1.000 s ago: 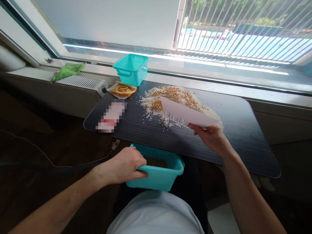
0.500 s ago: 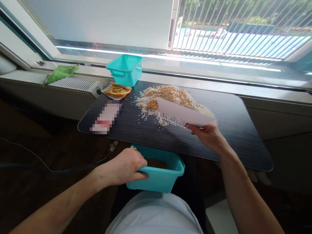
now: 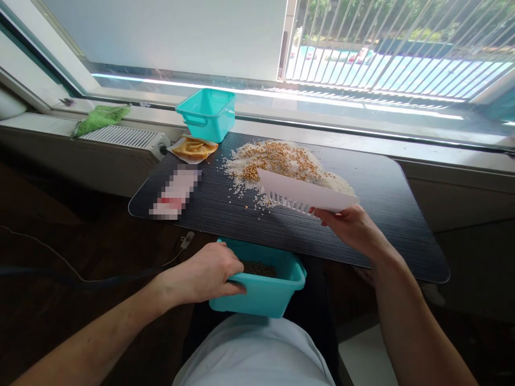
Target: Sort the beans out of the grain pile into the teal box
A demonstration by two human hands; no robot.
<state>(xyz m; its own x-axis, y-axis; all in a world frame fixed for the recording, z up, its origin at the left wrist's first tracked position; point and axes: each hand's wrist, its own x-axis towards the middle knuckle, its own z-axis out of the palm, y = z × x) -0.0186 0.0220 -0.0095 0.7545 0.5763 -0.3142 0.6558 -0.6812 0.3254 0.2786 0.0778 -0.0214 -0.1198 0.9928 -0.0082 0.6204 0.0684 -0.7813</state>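
Note:
My left hand [image 3: 217, 273] is closed around the near-left rim of a turquoise plastic bin [image 3: 257, 297], held below the table's front edge. Small brownish-green grains [image 3: 259, 269] cover part of its bottom. In my right hand [image 3: 354, 228] is a white slotted sheet [image 3: 308, 192], pinched at its right end. It is tilted, with a row of slots along its lower left edge. Behind and beside the sheet spreads a heap of white rice-like grains [image 3: 239, 155] mixed with yellow pea-like grains [image 3: 277, 153]. The sheet hides the heap's near right part.
On the dark table [image 3: 386, 214], a second turquoise bin [image 3: 207, 115] stands at the back left. Near it are a paper packet with yellowish pieces [image 3: 194, 148] and a blurred pale item [image 3: 176, 192]. A green cloth [image 3: 100, 119] lies on the radiator [image 3: 124, 136] by the window.
My right hand and the slotted sheet have shifted slightly toward me. A few grains now lie nearer the table's front. My left hand and the bin stay almost in place.

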